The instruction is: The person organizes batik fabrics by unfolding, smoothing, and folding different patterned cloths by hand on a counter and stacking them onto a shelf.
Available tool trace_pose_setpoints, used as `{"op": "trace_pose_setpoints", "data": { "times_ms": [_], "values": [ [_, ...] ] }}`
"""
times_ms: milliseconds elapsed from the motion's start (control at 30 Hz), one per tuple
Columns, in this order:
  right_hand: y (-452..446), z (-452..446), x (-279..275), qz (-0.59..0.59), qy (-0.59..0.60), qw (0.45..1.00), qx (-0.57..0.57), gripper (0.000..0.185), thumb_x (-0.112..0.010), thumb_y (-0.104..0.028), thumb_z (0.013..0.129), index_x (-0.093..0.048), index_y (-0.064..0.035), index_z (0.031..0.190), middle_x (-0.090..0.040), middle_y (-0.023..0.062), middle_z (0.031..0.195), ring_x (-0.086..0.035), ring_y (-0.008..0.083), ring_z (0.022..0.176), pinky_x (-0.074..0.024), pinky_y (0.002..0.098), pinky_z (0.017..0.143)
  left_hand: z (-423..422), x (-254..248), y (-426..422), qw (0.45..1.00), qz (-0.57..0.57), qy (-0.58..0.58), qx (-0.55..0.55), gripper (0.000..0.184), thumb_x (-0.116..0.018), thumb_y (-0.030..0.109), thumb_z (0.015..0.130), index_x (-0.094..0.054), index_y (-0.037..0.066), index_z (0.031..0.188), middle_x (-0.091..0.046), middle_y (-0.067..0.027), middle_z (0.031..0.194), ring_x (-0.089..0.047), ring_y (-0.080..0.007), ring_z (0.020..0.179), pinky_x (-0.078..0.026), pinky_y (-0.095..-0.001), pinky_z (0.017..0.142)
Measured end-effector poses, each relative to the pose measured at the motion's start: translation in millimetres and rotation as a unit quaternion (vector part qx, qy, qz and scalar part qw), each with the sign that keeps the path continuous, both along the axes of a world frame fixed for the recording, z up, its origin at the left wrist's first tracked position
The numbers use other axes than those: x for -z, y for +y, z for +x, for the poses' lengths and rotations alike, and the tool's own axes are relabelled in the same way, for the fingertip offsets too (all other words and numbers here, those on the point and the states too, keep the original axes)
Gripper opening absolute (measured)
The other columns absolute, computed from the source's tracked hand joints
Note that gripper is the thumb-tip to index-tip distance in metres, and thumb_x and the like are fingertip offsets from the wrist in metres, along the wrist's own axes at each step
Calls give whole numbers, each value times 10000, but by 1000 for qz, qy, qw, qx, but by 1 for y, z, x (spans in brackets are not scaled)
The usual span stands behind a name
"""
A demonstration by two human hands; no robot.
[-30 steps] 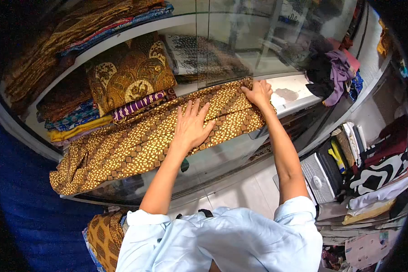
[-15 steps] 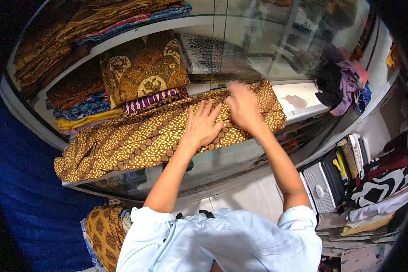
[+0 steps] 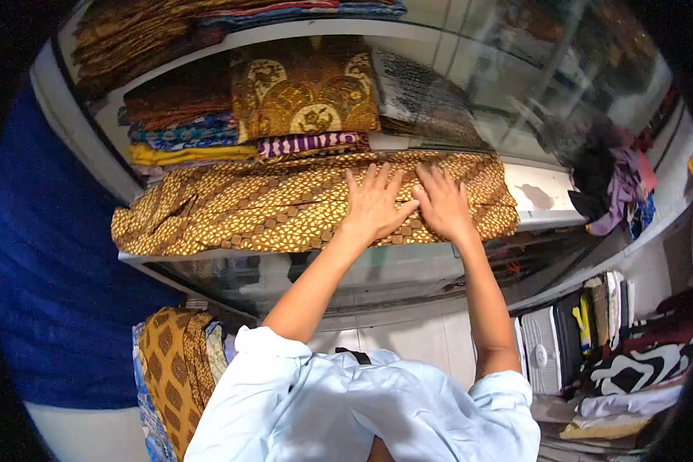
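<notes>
A long brown and gold patterned batik cloth (image 3: 277, 208) lies folded along the front ledge of a glass display cabinet, with creases at its left end. On its right half my left hand (image 3: 373, 204) rests flat, fingers spread. Close beside it my right hand (image 3: 445, 206) also lies on the cloth with its fingers stretched out, and the two thumbs nearly touch or touch. Neither hand grips the fabric. Just behind the cloth, a purple and white striped folded cloth (image 3: 312, 144) sits below an upright brown batik cloth with round cream motifs (image 3: 304, 96).
Folded fabrics in blue and yellow (image 3: 189, 152) are stacked at the cabinet's back left. Glass panes (image 3: 508, 85) stand at the back right. Crumpled purple and black cloths (image 3: 616, 189) lie on the right end. A blue curtain (image 3: 61, 269) hangs left; more folded clothes (image 3: 631, 377) stand lower right.
My right hand, raised and blurred before, now lies flat on the cloth beside my left hand. The camera view has turned, and the cloth looks smoother.
</notes>
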State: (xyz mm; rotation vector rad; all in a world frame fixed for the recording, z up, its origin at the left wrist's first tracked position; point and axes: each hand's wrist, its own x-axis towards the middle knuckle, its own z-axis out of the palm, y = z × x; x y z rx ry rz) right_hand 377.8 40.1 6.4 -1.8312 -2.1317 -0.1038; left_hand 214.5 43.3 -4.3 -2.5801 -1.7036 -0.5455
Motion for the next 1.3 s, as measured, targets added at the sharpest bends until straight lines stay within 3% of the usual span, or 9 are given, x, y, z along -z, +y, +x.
{"op": "trace_pose_setpoints", "data": {
  "times_ms": [267, 433, 533, 667, 767, 867, 1067, 1200, 1300],
  "values": [
    [7, 25, 9, -34, -20, 998, 48, 508, -301, -473, 913, -325, -246, 1367, -275, 102, 1428, -221, 305, 1326, -141, 453, 1077, -196, -11, -30, 954, -88, 30, -283, 644, -233, 568, 892, -312, 143, 1369, -231, -77, 1446, -166, -294, 1344, -51, -590, 1048],
    [12, 26, 12, -32, -8, 996, 88, 493, -331, -445, 907, -343, -248, 1358, -288, 95, 1423, -233, 300, 1321, -142, 466, 1073, -337, -3, -48, 929, -27, -50, -365, 592, -382, 486, 875, -402, 95, 1318, -287, -149, 1413, -323, -298, 1276, -251, -417, 1038],
    [11, 24, 12, -32, -7, 995, 95, 483, -308, -437, 914, -338, -253, 1360, -288, 88, 1425, -222, 297, 1327, -137, 476, 1071, -344, -18, -52, 911, 24, 107, -398, 547, -427, 462, 857, -458, 121, 1284, -315, -151, 1399, -264, -356, 1294, -224, -504, 1029],
    [12, 25, 10, -45, -12, 992, 120, 485, -299, -444, 912, -343, -255, 1357, -281, 95, 1428, -218, 299, 1329, -135, 507, 1061, -382, -31, -64, 851, 22, 64, -521, 510, -441, 456, 835, -479, 201, 1275, -333, -161, 1384, -198, -438, 1293, -120, -690, 955],
    [9, 0, -3, -8, -53, 987, 154, 470, -383, -391, 901, -368, -219, 1338, -315, 140, 1399, -260, 319, 1306, -182, 534, 1036, -386, -35, -69, 835, 23, 94, -542, 513, -454, 375, 827, -463, 132, 1279, -365, -182, 1352, -233, -433, 1280, -140, -658, 980],
    [5, -66, -18, 83, -4, 995, 49, 472, -450, -346, 885, -380, -185, 1323, -348, 168, 1367, -295, 343, 1281, -209, 547, 1021, -365, -37, -62, 896, 172, 65, -405, 465, -511, 206, 761, -500, 60, 1203, -403, -210, 1311, -311, -392, 1247, -217, -609, 987],
    [-24, -186, -5, -66, -19, 984, -165, 569, -343, -520, 888, -320, -204, 1362, -263, 163, 1419, -233, 341, 1315, -151, 536, 1053, -399, -45, -69, 959, 40, -127, -251, 614, -648, 208, 721, -413, 15, 1254, -505, -219, 1200, -443, -350, 1150, -361, -373, 959],
    [-16, -171, -10, -72, -33, 997, -24, 592, -338, -550, 876, -341, -205, 1357, -266, 158, 1420, -225, 319, 1323, -124, 526, 1062, -433, -52, -88, 955, -35, -197, -218, 692, -695, 86, 640, -407, 68, 1269, -514, -181, 1205, -453, -327, 1146, -361, -383, 949],
    [-18, -197, -19, -25, -16, 999, 15, 574, -391, -522, 870, -401, -158, 1314, -328, 186, 1377, -283, 324, 1292, -157, 542, 1042, -432, -50, -83, 963, 90, -80, -243, 490, -630, 2, 652, -518, 63, 1125, -577, -143, 1064, -511, -335, 969, -399, -399, 875]
  ]
}}
